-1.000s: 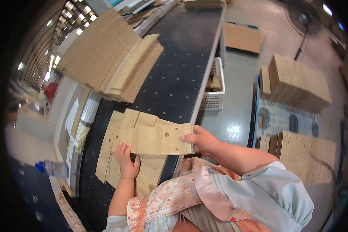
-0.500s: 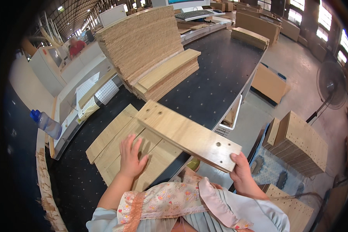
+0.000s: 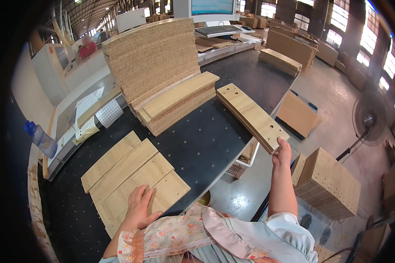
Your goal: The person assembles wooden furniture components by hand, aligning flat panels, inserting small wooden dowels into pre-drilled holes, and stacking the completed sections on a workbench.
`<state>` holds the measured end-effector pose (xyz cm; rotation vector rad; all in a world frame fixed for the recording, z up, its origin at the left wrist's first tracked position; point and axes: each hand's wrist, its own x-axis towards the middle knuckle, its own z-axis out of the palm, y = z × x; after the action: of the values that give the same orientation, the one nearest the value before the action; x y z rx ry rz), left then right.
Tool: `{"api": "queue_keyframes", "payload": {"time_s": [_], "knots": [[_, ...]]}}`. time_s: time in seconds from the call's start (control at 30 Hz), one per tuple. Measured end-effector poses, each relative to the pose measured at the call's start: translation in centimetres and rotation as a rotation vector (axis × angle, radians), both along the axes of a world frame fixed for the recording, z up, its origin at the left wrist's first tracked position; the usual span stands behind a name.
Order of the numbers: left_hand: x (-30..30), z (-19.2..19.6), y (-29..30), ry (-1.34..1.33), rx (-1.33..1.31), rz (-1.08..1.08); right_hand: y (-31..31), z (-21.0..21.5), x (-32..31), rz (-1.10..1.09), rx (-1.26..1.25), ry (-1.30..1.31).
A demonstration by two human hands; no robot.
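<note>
My right hand (image 3: 281, 151) grips the near end of a long light plywood board (image 3: 250, 115) with drilled holes, held in the air over the right edge of the black dotted worktable (image 3: 206, 140). My left hand (image 3: 139, 206) rests flat on a fan of several similar boards (image 3: 131, 175) lying on the table near me. A small pile of boards (image 3: 180, 101) leans against a tall stack of panels (image 3: 151, 59) at the table's middle.
A stack of drilled panels (image 3: 331, 182) stands on the floor to my right, with a flat board (image 3: 297, 114) beyond it. A blue-capped bottle (image 3: 40, 139) sits left. A monitor and keyboard (image 3: 217, 30) are at the back. A person in red (image 3: 87, 47) stands far left.
My right hand has lifted one board off the fan and swung it up and to the right, past the table's edge. My left hand stayed on the remaining boards.
</note>
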<state>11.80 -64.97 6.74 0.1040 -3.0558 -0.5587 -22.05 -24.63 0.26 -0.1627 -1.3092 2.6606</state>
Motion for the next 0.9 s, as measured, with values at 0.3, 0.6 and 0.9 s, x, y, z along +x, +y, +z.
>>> {"api": "queue_keyframes", "payload": {"time_s": [0.3, 0.6, 0.9], "knots": [[3.8, -1.9, -1.1, 0.013, 0.173, 0.35, -3.0, -2.6, -11.9, 0.035, -0.099, -0.146], [4.9, -2.8, -1.3, 0.072, 0.108, 0.36, -1.1, -0.8, -13.4, 0.245, 0.23, -0.38], [8.7, -1.9, -2.4, 0.125, 0.015, 0.538, -2.5, 0.9, -6.1, -0.232, 0.239, -0.02]]}}
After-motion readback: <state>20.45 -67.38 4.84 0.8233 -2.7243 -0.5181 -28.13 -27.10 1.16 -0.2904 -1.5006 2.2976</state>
